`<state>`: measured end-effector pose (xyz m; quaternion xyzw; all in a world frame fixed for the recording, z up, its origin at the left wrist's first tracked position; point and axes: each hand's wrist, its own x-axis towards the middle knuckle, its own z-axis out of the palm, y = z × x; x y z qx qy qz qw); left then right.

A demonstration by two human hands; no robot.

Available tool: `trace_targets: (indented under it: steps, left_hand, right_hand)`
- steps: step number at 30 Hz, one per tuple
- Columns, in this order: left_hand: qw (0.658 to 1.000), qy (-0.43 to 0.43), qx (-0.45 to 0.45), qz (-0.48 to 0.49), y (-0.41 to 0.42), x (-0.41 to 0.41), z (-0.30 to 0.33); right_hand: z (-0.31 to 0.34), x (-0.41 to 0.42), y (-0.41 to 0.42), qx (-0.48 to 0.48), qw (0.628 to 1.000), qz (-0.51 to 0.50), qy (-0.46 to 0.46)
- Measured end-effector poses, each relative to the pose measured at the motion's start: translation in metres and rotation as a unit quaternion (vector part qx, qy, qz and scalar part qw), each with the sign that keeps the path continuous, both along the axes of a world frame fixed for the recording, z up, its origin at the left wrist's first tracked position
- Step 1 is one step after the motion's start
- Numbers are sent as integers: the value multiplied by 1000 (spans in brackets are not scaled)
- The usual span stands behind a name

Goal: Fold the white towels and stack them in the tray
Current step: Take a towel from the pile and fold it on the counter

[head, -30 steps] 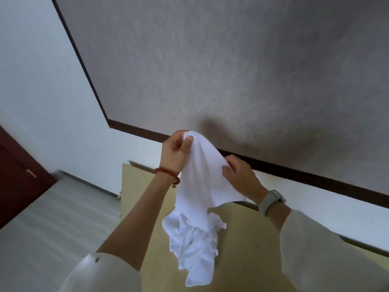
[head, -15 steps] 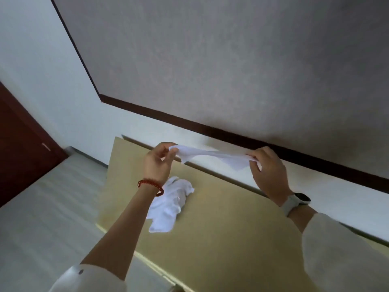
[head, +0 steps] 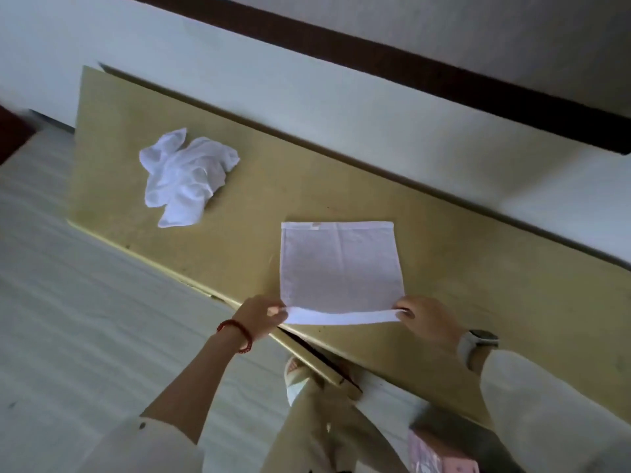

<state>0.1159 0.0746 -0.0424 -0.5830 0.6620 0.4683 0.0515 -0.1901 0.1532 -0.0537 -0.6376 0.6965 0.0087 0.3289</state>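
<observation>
A white towel point(head: 339, 266) lies spread flat on the tan table point(head: 478, 268), square to me. My left hand point(head: 261, 317) pinches its near left corner and my right hand point(head: 425, 319) pinches its near right corner, at the table's front edge. The near hem is lifted slightly between my hands. A crumpled heap of white towels point(head: 186, 175) rests on the left part of the table, well apart from my hands. No tray is in view.
The table stands against a white wall point(head: 307, 80) with a dark band above. Pale floor point(head: 85, 319) lies to the left. My foot in a sandal point(head: 297, 373) is below the table edge. A pink object point(head: 440, 452) shows at the bottom right.
I held the towel up in the air and stretched it out between my hands; now it lies flat on the table. The view has tilted down toward the table.
</observation>
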Motion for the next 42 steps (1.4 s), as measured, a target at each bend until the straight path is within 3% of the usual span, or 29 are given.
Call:
trace_targets:
  steps: [5,9,18,23,38,42]
  left_hand:
    - [986,97,17,133,-19,-14,-1]
    - [964,145,-7,222,-48,-24,-4]
    - [941,124,-83,303,-112,-38,-36]
    - [944,101,-124,288,-125,-46,-48]
    - [952,-1,-120,281,-139,-53,-51]
    - [952,-43,-134,270,-136,-58,-47]
  right_hand:
    - [9,-3,-12,-52,966,-226,-113]
    - [19,0,-47,-117,939,-295,-132]
    - [-10,6,-126,-136,917,-353,-122]
    - [-26,1,-140,-144,913,-370,-92]
    - [-42,-5,-151,-153,918,-361,-54]
    - [-42,0,-147,-179,917,-356,21]
